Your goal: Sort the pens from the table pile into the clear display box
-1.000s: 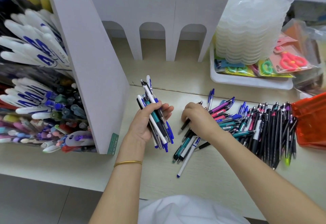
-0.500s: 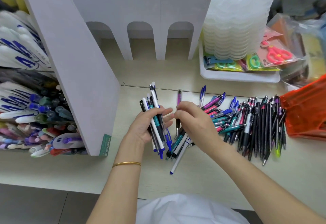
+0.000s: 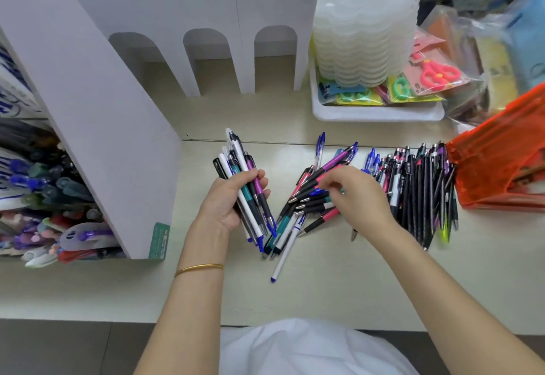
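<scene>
— Where do the pens lie?
— The pile [image 3: 413,191] is spread over the middle of the table [image 3: 309,295], reaching the orange pouch [image 3: 498,174] at the right edge.
— And the hands?
— The left hand [image 3: 230,200] is wrapped round a bundle of pens [image 3: 244,174], held just above the table. The right hand [image 3: 362,197] is palm down on the pile with its fingers curled onto it. I cannot tell whether it grips one.
— The left edge?
— A white divider [image 3: 97,126], with stocked pens [image 3: 53,197] behind it.
</scene>
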`<state>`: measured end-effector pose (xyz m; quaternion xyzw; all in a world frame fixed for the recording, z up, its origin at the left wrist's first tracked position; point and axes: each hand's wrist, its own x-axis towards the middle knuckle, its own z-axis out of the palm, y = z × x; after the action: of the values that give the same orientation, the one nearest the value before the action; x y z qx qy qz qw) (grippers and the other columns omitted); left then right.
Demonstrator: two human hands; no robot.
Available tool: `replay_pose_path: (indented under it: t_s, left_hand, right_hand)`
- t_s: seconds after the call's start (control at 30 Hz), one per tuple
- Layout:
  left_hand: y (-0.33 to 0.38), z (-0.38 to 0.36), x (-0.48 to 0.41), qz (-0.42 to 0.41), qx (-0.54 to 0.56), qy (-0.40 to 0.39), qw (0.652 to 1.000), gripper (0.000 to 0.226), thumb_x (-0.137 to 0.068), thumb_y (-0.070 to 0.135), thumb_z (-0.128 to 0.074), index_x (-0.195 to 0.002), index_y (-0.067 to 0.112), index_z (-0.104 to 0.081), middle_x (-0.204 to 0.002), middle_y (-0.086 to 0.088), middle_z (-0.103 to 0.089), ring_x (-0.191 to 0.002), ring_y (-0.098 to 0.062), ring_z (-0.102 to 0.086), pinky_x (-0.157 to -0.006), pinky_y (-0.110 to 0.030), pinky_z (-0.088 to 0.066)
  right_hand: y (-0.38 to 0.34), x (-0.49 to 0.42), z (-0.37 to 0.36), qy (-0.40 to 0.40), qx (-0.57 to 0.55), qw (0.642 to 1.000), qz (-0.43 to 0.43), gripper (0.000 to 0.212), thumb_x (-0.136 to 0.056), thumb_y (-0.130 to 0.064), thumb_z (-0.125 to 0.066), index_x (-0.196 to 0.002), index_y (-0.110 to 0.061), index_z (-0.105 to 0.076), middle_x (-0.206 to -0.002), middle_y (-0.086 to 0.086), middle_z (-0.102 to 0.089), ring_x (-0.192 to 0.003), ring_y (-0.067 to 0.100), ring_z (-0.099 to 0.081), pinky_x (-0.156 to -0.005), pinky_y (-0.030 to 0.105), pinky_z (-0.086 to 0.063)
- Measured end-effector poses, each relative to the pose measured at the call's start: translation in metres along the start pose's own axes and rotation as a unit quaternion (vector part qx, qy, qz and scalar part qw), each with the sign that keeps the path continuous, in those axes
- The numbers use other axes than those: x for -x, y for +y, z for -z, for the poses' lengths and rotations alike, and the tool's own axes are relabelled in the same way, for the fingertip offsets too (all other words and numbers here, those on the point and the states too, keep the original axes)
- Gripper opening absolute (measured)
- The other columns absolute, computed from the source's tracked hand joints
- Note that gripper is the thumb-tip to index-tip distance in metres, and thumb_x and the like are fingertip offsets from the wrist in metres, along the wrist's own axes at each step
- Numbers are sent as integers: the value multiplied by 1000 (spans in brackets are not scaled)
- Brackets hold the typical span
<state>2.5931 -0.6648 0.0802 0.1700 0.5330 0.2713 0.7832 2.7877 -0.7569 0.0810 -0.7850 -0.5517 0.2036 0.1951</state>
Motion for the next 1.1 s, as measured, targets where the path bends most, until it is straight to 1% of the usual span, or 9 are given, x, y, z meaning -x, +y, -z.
replay_pose_path:
  t_s: [0.07,0.23,0.33,0.43,0.67,0.8,0.97,1.03,1.1]
  left_hand:
    - [0,1,0,-5,-9,-2,1000,9,-87,8,-65,-87,0,-67,-72,-9,-69,-64,-15,-68,-62,-30,-59]
    - [-6,-3,1,-6,3,-9,1000,8,-88,7,-63,-86,1,-67,-70,-8,-68,-62,-14,-67,-59,-28,-57]
    - [-10,-6,3,-5,-2,-11,1000,8,-88,7,-64,-86,0,-68,-71,-8,-69,-63,-14,-67,-59,-28,-57]
    - [-14,-12,5,-3,-4,-17,1000,8,-88,7,-64,-87,0,-68,-72,-9,-69,-64,-15,-67,-59,-28,-57]
    - [-29,-38,11,6,-9,-32,999,8,-88,3,-62,-85,-3,-67,-69,-11,-70,-61,-16,-69,-60,-28,-60]
    - [-39,-53,13,1,-8,-38,999,9,-88,0,-61,-83,-5,-67,-75,-16,-72,-71,-20,-73,-62,-31,-61]
    - [-45,-67,21,-12,-5,-46,999,5,-85,-1,-63,-88,-5,-66,-78,-18,-72,-75,-23,-73,-66,-33,-61]
    - [-47,-71,23,-21,-2,-43,999,8,-84,-1,-64,-90,-6,-66,-79,-18,-73,-77,-24,-73,-65,-34,-61]
    - [-49,-73,24,-26,11,-44,999,9,-85,-1,-65,-92,-6,-65,-83,-20,-73,-79,-24,-74,-63,-33,-61]
  right_hand:
    - [9,5,3,-28,66,997,-17,34,-87,3,-48,-102,-17,-71,-105,0,-66,-102,22,-57,-80,38,-49]
    - [24,16,10,11,155,987,-34,33,-81,7,-50,-100,-15,-68,-103,3,-64,-102,28,-51,-72,37,-42]
    - [30,22,9,9,233,971,-63,35,-82,6,-50,-110,-14,-59,-113,4,-58,-106,29,-47,-77,37,-37]
    - [34,25,9,14,262,962,-83,33,-85,6,-48,-112,-14,-54,-116,4,-57,-108,29,-45,-79,35,-33]
    - [44,27,26,3,309,951,-25,21,-86,-1,-56,-97,-18,-62,-103,0,-61,-100,25,-46,-74,34,-28]
    - [39,33,57,4,342,935,-89,17,-88,-9,-56,-98,-21,-60,-105,-1,-59,-104,25,-47,-74,34,-30]
    - [33,53,97,5,301,937,-180,11,-90,-11,-56,-94,-19,-62,-99,5,-64,-97,31,-55,-67,33,-36]
    - [29,58,107,65,217,957,-182,6,-91,-15,-57,-93,-17,-63,-93,5,-64,-91,32,-57,-65,35,-43]
    - [20,55,103,126,56,978,-158,2,-90,-17,-61,-90,-18,-63,-87,0,-63,-85,27,-58,-68,36,-47]
